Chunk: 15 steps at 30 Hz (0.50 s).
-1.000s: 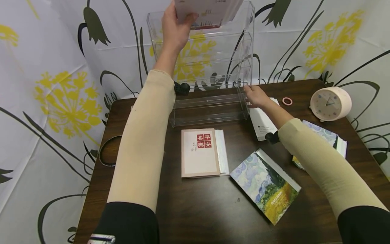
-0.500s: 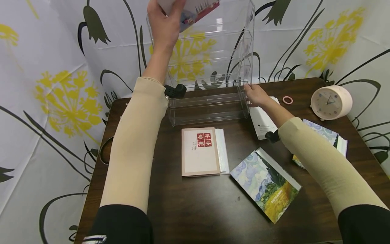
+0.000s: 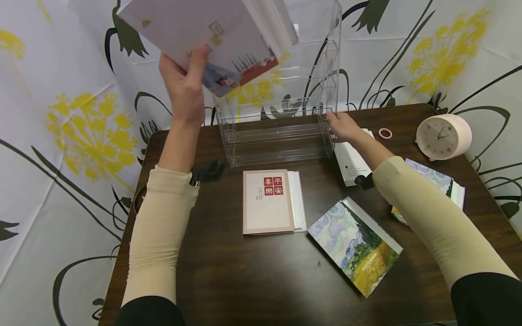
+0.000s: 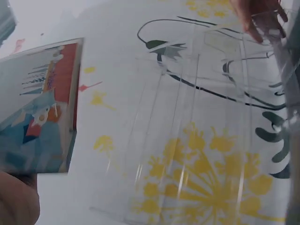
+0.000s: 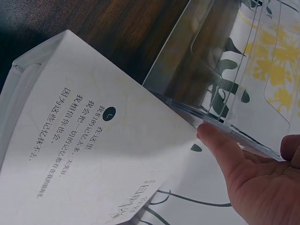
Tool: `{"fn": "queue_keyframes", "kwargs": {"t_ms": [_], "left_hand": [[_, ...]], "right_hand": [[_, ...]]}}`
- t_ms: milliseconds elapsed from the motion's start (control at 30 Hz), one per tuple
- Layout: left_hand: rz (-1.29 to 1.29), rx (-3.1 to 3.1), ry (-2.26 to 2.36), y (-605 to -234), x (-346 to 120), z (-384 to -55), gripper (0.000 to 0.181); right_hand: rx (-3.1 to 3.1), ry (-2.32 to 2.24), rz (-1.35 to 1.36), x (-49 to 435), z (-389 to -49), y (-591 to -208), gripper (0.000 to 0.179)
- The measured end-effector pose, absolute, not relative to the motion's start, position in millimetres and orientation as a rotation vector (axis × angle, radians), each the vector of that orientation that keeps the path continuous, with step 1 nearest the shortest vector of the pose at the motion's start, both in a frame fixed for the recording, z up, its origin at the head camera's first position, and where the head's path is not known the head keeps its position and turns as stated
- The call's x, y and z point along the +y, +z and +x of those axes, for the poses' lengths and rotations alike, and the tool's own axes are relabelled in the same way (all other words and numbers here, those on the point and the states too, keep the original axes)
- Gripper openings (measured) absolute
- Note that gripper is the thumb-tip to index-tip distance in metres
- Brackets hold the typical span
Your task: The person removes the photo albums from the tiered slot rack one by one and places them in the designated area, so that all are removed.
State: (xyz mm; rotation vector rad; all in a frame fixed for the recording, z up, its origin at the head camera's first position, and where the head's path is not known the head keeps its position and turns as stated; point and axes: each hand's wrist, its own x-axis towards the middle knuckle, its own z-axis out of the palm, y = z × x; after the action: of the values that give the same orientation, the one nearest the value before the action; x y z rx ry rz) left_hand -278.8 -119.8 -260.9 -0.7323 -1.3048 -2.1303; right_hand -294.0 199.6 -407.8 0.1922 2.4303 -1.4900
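My left hand grips a pale photo album by its lower left corner, thumb across the cover. The album is raised and tilted in front of a clear acrylic tiered rack, its top cut off by the head view. A blue and red illustration runs along its bottom; the left wrist view shows this cover too. At the rack's right side, my right hand pinches the clear side panel between thumb and fingers. Close by that hand lies a white album printed with small dark writing.
A cream album with red square characters lies before the rack. Right of it is a painted-landscape album; a similar album is partly under my right forearm. A round clock and pink ring stand back right on the dark table.
My left hand has drawn the album left, down and away from the upper rack, tilting it so more of the cover shows. The right hand stays at the rack's side.
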Motion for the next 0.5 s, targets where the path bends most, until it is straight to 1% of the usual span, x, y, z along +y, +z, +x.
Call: {"fn": "queue_keyframes", "kwargs": {"t_ms": [100,233,300,400,500], "left_hand": [[-0.748,-1.279,-2.133,-280,-139,-255,0.019],[-0.744,-1.301,-2.169,-312,-169,-217,0.01],[-0.704,-1.357,-2.203,-329,-186,-198,0.014],[-0.544,-1.518,-2.215,-355,-209,-171,0.016],[-0.254,-1.726,-2.166,-379,-230,-147,0.015]], "right_hand": [[2.425,-1.495,0.201,199,-294,-408,0.052],[2.427,-1.483,0.192,198,-295,-406,0.052],[2.425,-1.486,0.19,198,-295,-405,0.052],[2.414,-1.485,0.196,197,-295,-404,0.052],[2.401,-1.485,0.199,198,-295,-403,0.053]]}}
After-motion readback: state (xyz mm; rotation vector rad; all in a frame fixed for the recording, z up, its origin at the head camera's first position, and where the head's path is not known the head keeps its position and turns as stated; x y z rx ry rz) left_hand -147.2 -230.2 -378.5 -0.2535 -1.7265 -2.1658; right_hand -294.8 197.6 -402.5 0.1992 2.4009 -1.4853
